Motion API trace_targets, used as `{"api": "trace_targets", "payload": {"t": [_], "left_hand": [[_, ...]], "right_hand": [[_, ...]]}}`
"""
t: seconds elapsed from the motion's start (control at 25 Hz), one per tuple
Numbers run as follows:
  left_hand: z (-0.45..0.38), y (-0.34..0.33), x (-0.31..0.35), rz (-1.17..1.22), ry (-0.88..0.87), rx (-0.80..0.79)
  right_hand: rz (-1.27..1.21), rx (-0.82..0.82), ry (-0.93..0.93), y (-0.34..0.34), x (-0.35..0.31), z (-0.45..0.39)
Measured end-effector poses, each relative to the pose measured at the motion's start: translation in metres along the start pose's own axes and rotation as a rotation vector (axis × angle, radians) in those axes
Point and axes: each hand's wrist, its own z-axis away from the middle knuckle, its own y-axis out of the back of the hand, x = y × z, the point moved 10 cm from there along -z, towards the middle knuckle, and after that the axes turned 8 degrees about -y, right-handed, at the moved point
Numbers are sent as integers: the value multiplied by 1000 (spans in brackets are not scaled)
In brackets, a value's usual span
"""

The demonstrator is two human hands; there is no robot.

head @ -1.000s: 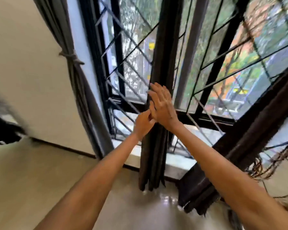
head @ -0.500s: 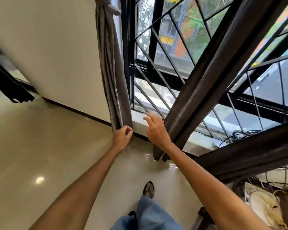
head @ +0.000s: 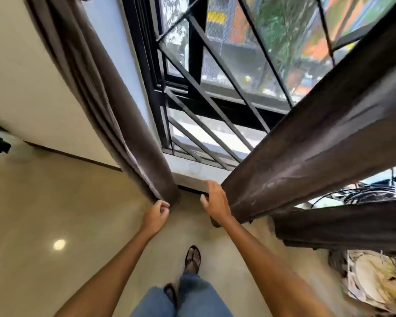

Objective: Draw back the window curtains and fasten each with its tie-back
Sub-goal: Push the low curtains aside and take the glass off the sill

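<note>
1. Fingers [head: 162, 205] of the left hand [head: 154, 217] pinch the bottom hem of the grey curtain [head: 114, 115] on the left; half a second ago they had only just closed there, and a second ago this hand was up at the window bars.
2. Left of the window, the grey curtain hangs gathered in a narrow column along the wall [head: 28, 88], its hem just off the floor [head: 55, 202]. Its tie-back lies above the top edge of the view now, so whether it is fastened cannot be told here.
3. Between the two curtains, the window grille [head: 206, 92] and the sill [head: 192, 172] stand uncovered.
4. Right of the gap, the right hand [head: 216, 202] rests flat, fingers straight, against the near edge of the dark brown curtain [head: 318, 138]; it has dropped from chest height to the low end of the cloth.
5. Farther right, a second dark brown curtain [head: 341, 225] lies bunched low beside tangled cables [head: 375, 193].
6. Judgement: both hands have moved down to the hems, suggesting the folds are being straightened; no tie-back shows on the brown curtain, so fastening looks not yet done.
</note>
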Motion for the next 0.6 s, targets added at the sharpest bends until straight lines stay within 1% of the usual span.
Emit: {"api": "trace_targets", "payload": {"t": [0.12, 0.2, 0.32, 0.48, 0.56, 0.6], "left_hand": [[-34, -26, -11, -25, -1, -94], [-70, -50, -20, -40, -44, -153], [-133, -82, -32, -75, -112, -169], [-219, -135, -68, -98, -128, -167], [-260, -163, -82, -229, -174, -221], [-279, -174, -88, -362, -192, -290]], "right_hand": [[-112, -10, -109, -30, 20, -27], [-195, -8, -192, -59, 38, -54], [-300, 15, -323, -108, 71, -100], [-476, 60, -501, -189, 119, -158], [-545, 119, -572, -215, 141, -187], [-558, 149, -587, -221, 149, -202]]}}
